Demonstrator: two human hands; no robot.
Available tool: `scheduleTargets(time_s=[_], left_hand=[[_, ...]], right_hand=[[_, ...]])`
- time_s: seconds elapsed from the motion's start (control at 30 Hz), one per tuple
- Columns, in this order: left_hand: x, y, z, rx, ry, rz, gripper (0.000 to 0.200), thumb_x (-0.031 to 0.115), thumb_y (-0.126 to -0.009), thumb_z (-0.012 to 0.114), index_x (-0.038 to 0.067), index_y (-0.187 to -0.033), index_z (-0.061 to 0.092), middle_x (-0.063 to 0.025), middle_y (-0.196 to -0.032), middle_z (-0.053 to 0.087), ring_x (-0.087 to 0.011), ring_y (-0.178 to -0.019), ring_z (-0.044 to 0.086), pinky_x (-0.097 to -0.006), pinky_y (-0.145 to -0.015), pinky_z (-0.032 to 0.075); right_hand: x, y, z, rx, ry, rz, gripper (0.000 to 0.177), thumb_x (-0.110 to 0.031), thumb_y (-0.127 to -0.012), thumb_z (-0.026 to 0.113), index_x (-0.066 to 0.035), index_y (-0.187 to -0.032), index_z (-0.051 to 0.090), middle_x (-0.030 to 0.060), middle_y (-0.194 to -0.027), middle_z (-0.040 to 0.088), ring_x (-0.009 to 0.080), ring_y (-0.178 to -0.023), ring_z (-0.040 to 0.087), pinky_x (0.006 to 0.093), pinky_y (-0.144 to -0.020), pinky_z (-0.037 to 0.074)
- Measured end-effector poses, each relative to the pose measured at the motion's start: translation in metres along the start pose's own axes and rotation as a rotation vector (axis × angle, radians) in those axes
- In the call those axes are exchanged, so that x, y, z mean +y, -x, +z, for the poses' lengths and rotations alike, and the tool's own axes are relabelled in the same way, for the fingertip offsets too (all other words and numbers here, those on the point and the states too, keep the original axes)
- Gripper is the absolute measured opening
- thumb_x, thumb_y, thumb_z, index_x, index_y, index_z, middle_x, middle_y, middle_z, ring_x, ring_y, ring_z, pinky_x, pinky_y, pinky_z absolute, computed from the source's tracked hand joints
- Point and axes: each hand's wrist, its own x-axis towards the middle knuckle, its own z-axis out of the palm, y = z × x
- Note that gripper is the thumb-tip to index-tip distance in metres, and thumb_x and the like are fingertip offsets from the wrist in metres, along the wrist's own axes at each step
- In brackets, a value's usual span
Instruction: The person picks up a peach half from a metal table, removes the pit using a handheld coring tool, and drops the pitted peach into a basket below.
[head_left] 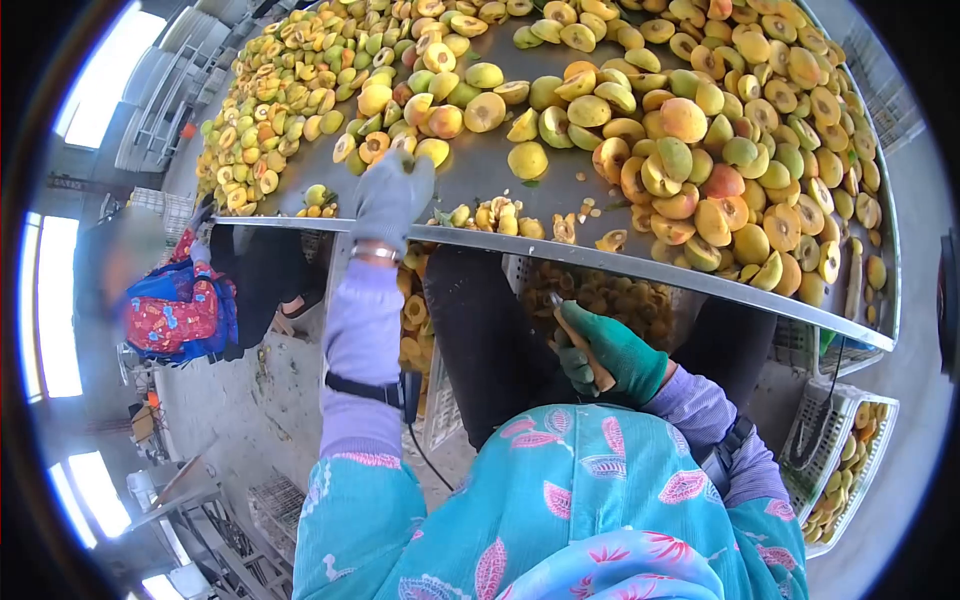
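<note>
My left hand, in a grey glove, is over the near edge of the metal table. Its fingers point away from me and are mostly hidden behind the back of the hand, close to a yellow fruit half and an orange-centred half. My right hand, in a green glove, is closed around a wooden-handled tool with a short metal tip, held low in front of my lap. Halved and whole apricot-like fruit lies in heaps across the table. Small pieces and pits sit along the near rim.
Under the table are crates of fruit pieces. A white crate with fruit halves stands on the floor at the right. Another person works at the table's left end. Stacked racks stand at the far left.
</note>
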Motion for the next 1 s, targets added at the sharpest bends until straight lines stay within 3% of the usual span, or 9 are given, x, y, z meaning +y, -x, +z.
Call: scheduleTargets(time_s=[0.1,0.2,0.33,0.47,0.5,0.6,0.67,0.77,1.0], left_hand=[[-0.024,-0.076,0.086,0.024,-0.249,0.065,0.054,0.043,-0.074,0.069,0.001,-0.108,0.066,-0.0255,-0.116,0.065,-0.0377,-0.106,0.063,-0.0428,-0.091,0.05],[-0.019,-0.073,0.061,-0.123,-0.171,0.045,0.062,0.045,-0.071,0.072,0.001,-0.114,0.063,-0.0238,-0.113,0.066,-0.0367,-0.105,0.064,-0.0418,-0.09,0.05],[-0.004,0.005,0.023,-0.585,1.234,-0.057,0.06,0.021,-0.084,0.065,0.003,-0.139,0.047,-0.0116,-0.12,0.062,-0.0274,-0.099,0.066,-0.0381,-0.084,0.055],[0.046,0.072,0.03,-0.725,1.765,0.166,0.063,0.029,-0.089,0.066,0.001,-0.14,0.044,-0.0187,-0.128,0.058,-0.0314,-0.114,0.061,-0.0447,-0.099,0.049],[0.057,0.084,0.034,-0.628,1.637,0.223,0.059,0.03,-0.09,0.065,0.001,-0.138,0.045,-0.0193,-0.128,0.058,-0.0318,-0.114,0.062,-0.0449,-0.099,0.05],[0.081,0.106,0.038,-0.307,1.164,0.462,0.046,0.021,-0.092,0.063,-0.001,-0.13,0.049,-0.0189,-0.121,0.062,-0.0303,-0.109,0.064,-0.0421,-0.095,0.053],[0.089,0.113,0.035,-0.04,0.718,0.696,0.035,0.001,-0.09,0.064,-0.002,-0.122,0.052,-0.0156,-0.112,0.066,-0.0258,-0.101,0.068,-0.0361,-0.088,0.057],[0.105,0.122,0.047,-0.382,1.467,0.273,0.032,-0.001,-0.089,0.063,-0.004,-0.119,0.052,-0.0159,-0.11,0.067,-0.0246,-0.1,0.069,-0.0336,-0.085,0.058],[0.11,0.129,0.047,-0.428,1.791,0.112,0.025,0.015,-0.095,0.062,-0.003,-0.111,0.055,-0.0154,-0.109,0.067,-0.0232,-0.096,0.07,-0.0354,-0.086,0.058]], right_hand=[[-0.015,0.018,0.023,0.143,0.293,-0.241,0.044,-0.054,-0.098,0.049,-0.011,-0.091,0.057,-0.0007,-0.059,0.049,0.0103,-0.043,0.046,0.0234,-0.038,0.037],[-0.024,0.027,0.025,0.222,0.351,-0.452,0.043,-0.051,-0.099,0.05,-0.009,-0.09,0.056,0.0,-0.059,0.049,0.0091,-0.045,0.046,0.0245,-0.041,0.039],[-0.041,0.029,0.049,0.359,0.606,-0.655,0.042,-0.044,-0.1,0.052,-0.004,-0.09,0.056,0.0003,-0.061,0.051,0.0097,-0.052,0.051,0.0282,-0.047,0.041],[-0.034,-0.019,0.039,0.491,1.001,-1.155,0.035,-0.032,-0.1,0.054,0.001,-0.092,0.058,0.0192,-0.068,0.061,0.036,-0.063,0.063,0.0442,-0.056,0.046],[-0.034,-0.023,0.036,0.515,1.001,-1.177,0.033,-0.031,-0.1,0.054,0.001,-0.094,0.058,0.0267,-0.073,0.061,0.0446,-0.072,0.062,0.0483,-0.061,0.047],[-0.033,-0.011,0.029,0.549,1.054,-1.085,0.039,-0.035,-0.102,0.052,0.003,-0.105,0.059,0.0164,-0.076,0.063,0.0248,-0.071,0.06,0.0384,-0.065,0.047],[-0.03,-0.005,0.028,0.56,0.977,-1.066,0.039,-0.035,-0.102,0.052,0.003,-0.104,0.059,0.0156,-0.076,0.063,0.0228,-0.07,0.058,0.0379,-0.065,0.047],[-0.028,0.012,0.039,0.545,0.873,-0.973,0.04,-0.036,-0.103,0.051,0.003,-0.102,0.06,0.0139,-0.076,0.062,0.0196,-0.069,0.056,0.0371,-0.064,0.047],[-0.024,-0.002,0.021,0.501,0.964,-1.149,0.042,-0.04,-0.102,0.049,0.001,-0.097,0.058,0.0121,-0.071,0.063,0.0207,-0.06,0.063,0.0342,-0.057,0.049]])
